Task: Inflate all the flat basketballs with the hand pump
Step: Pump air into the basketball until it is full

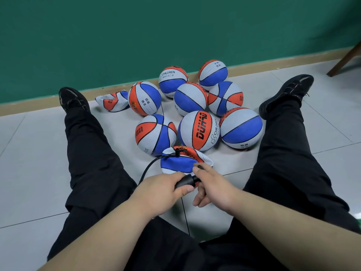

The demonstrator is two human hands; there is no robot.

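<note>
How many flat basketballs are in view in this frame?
2. One flat basketball lies crumpled by the baseboard, left of the pile; the other flat basketball sits nearest the person, connected to the hand pump. Inflated basketballs could hide more.

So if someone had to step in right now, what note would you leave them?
Left hand grips the hand pump barrel; right hand curls round its handle end.
Hose is plugged into the near flat ball, which is limp.
Done: eight balls look round.
Left: pump this one, then the crumpled ball by the wall.
</note>
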